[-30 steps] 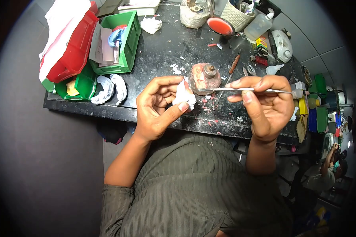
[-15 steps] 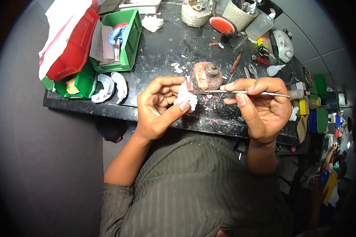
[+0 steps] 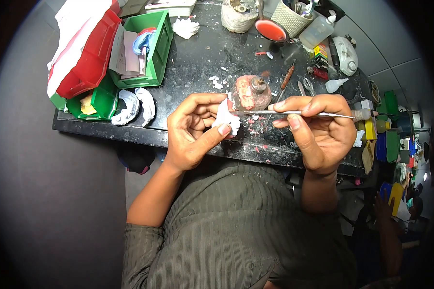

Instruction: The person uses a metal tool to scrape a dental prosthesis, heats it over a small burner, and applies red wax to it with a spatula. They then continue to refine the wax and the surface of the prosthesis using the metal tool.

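My left hand (image 3: 194, 127) is closed round a white plaster dental cast (image 3: 225, 120), which carries a patch of pink wax (image 3: 230, 104). My right hand (image 3: 319, 127) grips a slim metal wax spatula (image 3: 287, 112) like a pen. Its tip points left and lies at or very near the cast's right edge; contact is hard to make out. Just behind the tool stands a wax-smeared spirit lamp (image 3: 250, 94) with a metal neck. Pink and white scraps are scattered on the black bench (image 3: 193, 72) around it.
Two plaster arch pieces (image 3: 146, 107) lie by the left front edge. Green bins (image 3: 165, 53) and a red bin (image 3: 94, 58) stand behind them. At the back are a round red wax dish (image 3: 272, 31), a tool basket (image 3: 290, 18) and a bottle (image 3: 317, 31). A co-worker's arm (image 3: 388, 236) appears far right.
The spatula tip has shifted very slightly right along the cast. My hands otherwise hold nearly the same pose. At the far right, the co-worker and the yellow and blue bins there have moved.
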{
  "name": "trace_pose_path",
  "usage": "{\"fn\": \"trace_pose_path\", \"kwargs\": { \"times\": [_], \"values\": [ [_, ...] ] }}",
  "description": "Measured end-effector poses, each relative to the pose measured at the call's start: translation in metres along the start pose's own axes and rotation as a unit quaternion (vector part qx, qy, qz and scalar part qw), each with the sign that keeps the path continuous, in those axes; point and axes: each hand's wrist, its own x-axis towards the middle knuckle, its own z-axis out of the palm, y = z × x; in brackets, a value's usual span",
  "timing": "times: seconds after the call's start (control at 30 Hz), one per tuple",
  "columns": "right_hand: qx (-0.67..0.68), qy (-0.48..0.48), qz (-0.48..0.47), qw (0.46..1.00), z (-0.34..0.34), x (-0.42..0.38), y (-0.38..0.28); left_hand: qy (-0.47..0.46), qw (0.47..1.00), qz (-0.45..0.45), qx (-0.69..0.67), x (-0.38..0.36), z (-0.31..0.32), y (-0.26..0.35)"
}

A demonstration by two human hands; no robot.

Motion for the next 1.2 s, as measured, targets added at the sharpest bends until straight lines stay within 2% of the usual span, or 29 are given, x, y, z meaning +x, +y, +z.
{"fn": "trace_pose_path", "kwargs": {
  "times": [0.6, 0.67, 0.8, 0.9, 1.2],
  "values": [
    [0.016, 0.014, 0.011, 1.0, -0.006, -0.002, -0.002, -0.003, 1.0, 0.009, -0.027, 0.001, 0.0, 0.0],
    [-0.032, -0.031, -0.014, 0.999, -0.007, 0.0, -0.001, -0.005, 1.0, 0.011, -0.027, 0.001, 0.0, 0.0],
    [-0.025, -0.034, -0.008, 0.999, -0.005, 0.0, 0.0, -0.008, 1.0, 0.004, -0.027, 0.0, 0.0, 0.001],
    [0.023, 0.003, 0.012, 1.0, -0.002, 0.0, -0.001, -0.01, 1.0, -0.001, -0.029, 0.0, 0.0, 0.001],
    [0.013, 0.005, -0.01, 1.0, -0.041, -0.003, 0.004, -0.036, 0.998, -0.004, -0.053, -0.003, -0.003, 0.0]
  ]
}}
